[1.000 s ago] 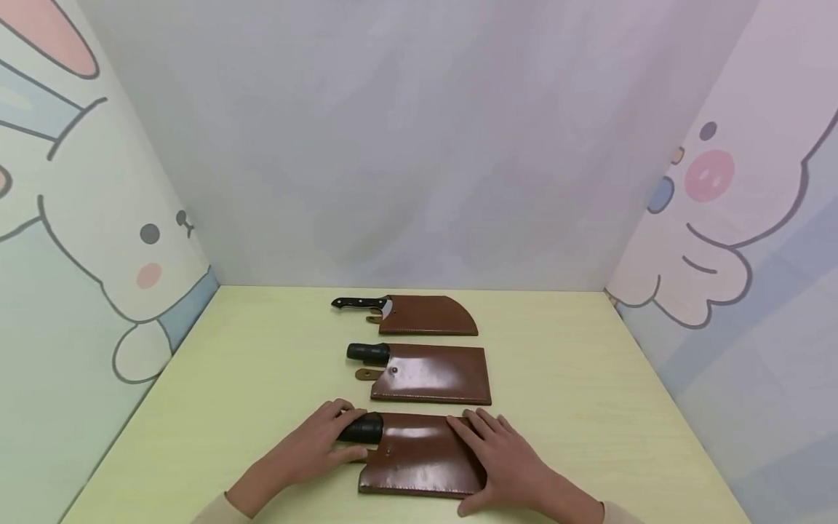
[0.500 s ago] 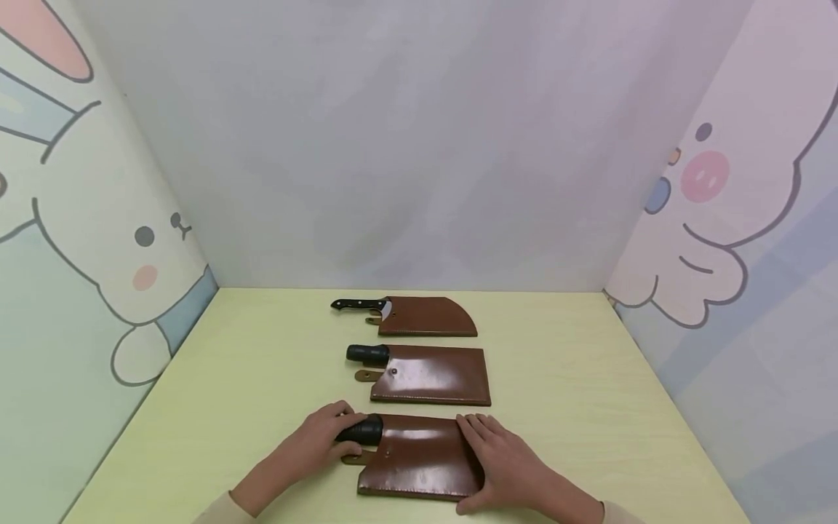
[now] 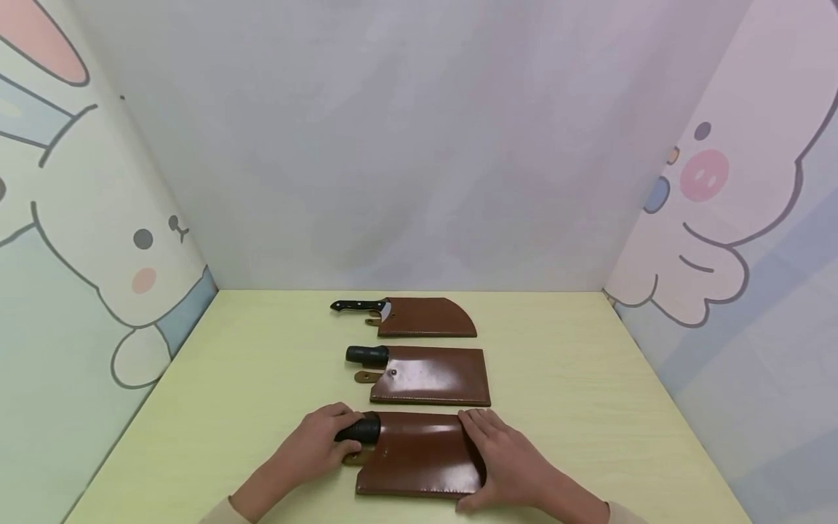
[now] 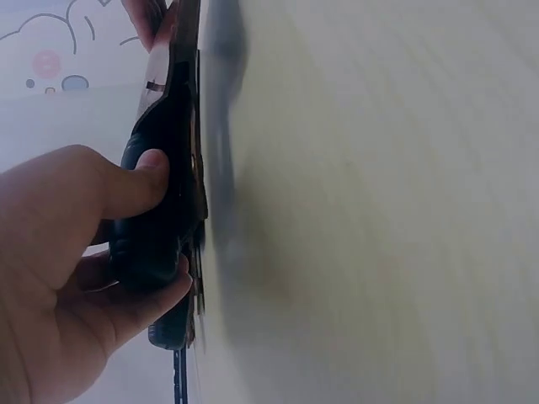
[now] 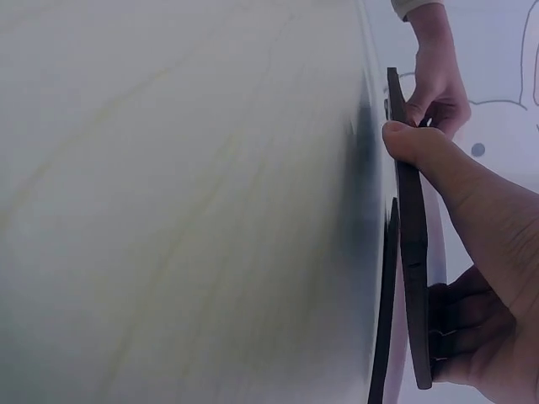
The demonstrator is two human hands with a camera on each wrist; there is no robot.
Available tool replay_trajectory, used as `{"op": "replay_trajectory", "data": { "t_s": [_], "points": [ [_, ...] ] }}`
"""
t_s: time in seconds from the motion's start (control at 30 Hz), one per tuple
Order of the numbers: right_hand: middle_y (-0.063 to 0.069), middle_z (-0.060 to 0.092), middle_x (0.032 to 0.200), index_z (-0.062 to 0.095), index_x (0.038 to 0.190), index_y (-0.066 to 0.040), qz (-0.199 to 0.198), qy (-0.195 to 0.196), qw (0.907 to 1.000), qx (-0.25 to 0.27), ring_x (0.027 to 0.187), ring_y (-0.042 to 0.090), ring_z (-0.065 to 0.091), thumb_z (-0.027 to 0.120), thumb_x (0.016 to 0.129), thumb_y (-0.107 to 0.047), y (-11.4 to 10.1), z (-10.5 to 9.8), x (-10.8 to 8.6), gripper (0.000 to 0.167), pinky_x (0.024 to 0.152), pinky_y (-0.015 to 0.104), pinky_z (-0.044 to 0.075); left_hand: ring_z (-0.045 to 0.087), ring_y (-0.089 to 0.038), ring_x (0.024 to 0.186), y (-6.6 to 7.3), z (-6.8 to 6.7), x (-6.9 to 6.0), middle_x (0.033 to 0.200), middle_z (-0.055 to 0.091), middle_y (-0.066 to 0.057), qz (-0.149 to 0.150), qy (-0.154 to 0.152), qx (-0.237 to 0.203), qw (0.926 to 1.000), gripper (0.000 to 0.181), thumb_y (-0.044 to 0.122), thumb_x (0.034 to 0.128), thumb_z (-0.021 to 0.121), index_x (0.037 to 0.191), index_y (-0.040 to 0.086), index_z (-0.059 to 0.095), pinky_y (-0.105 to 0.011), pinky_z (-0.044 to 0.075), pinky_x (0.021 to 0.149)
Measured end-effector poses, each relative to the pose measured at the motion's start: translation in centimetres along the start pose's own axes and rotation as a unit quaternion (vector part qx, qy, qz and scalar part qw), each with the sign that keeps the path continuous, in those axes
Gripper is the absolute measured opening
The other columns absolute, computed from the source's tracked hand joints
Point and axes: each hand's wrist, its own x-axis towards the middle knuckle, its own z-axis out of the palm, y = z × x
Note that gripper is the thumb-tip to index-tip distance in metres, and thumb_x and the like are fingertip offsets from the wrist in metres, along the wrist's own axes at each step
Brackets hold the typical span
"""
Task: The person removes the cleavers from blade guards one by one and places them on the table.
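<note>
While pale walls (image 3: 419,160) enclose the left, right and far sides, the yellow table (image 3: 589,349) gives both hands wide room sideways; its near edge lies out of view. Nearest the person is the near sheath (image 3: 419,462), brown and broad, with only a narrow strip of table between it and the middle sheath (image 3: 435,389). Against half a second ago, its outline stands slightly farther up the head view and the sheen on it has shifted, so it seems to be lifting or tilting a little; I judge that both hands now share its weight. Beyond the middle sheath lies the far sheath (image 3: 428,317), well apart from the hands. The right hand (image 3: 507,458) grips the near sheath's right end, thumb at the edge closest to the person, fingers at the far corner. The left hand (image 3: 313,440) holds the black handle (image 3: 363,430) that sticks out of the sheath's left end. Smallest, a tan strap (image 3: 358,458) juts out beside the left thumb; whether they touch, I cannot tell.
</note>
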Motion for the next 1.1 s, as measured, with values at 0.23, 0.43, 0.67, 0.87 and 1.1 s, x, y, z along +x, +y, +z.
{"op": "replay_trajectory", "data": {
  "t_s": [0.23, 0.43, 0.67, 0.87, 1.1],
  "points": [
    [0.022, 0.048, 0.153, 0.041, 0.154, 0.001, -0.001, 0.021, 0.9998, -0.003, 0.141, 0.042, 0.046, 0.069, 0.064, -0.090, -0.2, -1.1, 0.0, 0.131, 0.105, 0.050, 0.048, 0.058, -0.007, 0.087, 0.4, -0.6, -0.2, 0.101, 0.063, 0.006, 0.004, 0.029, 0.010, 0.9995, 0.036, 0.029, 0.0878, 0.082, 0.118, 0.010, 0.075, -0.030, 0.054, 0.073],
    [0.022, 0.048, 0.153, 0.040, 0.154, 0.000, -0.007, 0.030, 0.9995, 0.001, 0.141, 0.041, 0.046, 0.072, 0.065, -0.088, -0.2, -1.8, 0.0, 0.129, 0.105, 0.051, 0.048, 0.056, -0.006, 0.086, 0.7, -1.0, -0.4, 0.101, 0.062, 0.007, 0.005, 0.046, 0.003, 0.9989, 0.037, 0.029, 0.0866, 0.083, 0.118, 0.011, 0.076, -0.028, 0.053, 0.072],
    [0.023, 0.051, 0.150, 0.042, 0.153, -0.001, -0.021, 0.052, 0.9984, -0.010, 0.138, 0.042, 0.049, 0.074, 0.066, -0.085, -0.1, -2.0, 0.1, 0.125, 0.102, 0.052, 0.050, 0.058, -0.007, 0.088, 0.7, -1.3, -0.6, 0.100, 0.063, 0.007, 0.009, 0.065, 0.004, 0.9978, 0.038, 0.028, 0.0842, 0.085, 0.116, 0.010, 0.077, -0.029, 0.055, 0.074],
    [0.023, 0.052, 0.149, 0.043, 0.153, -0.001, -0.014, 0.060, 0.9980, -0.014, 0.136, 0.046, 0.050, 0.078, 0.065, -0.081, 0.3, -2.1, -0.1, 0.124, 0.102, 0.052, 0.050, 0.065, -0.014, 0.095, 0.3, -1.4, -0.8, 0.105, 0.069, 0.004, 0.002, 0.089, 0.014, 0.9960, 0.040, 0.027, 0.0809, 0.088, 0.115, 0.010, 0.077, -0.035, 0.057, 0.079],
    [0.022, 0.052, 0.149, 0.044, 0.152, 0.000, -0.013, 0.065, 0.9977, -0.013, 0.135, 0.048, 0.050, 0.078, 0.065, -0.082, 0.5, -2.4, -0.2, 0.124, 0.102, 0.052, 0.050, 0.068, -0.018, 0.101, 0.0, -1.6, -0.5, 0.111, 0.075, -0.002, -0.007, 0.089, 0.005, 0.9960, 0.042, 0.026, 0.0827, 0.086, 0.119, 0.008, 0.076, -0.038, 0.058, 0.083]
  ]
}}
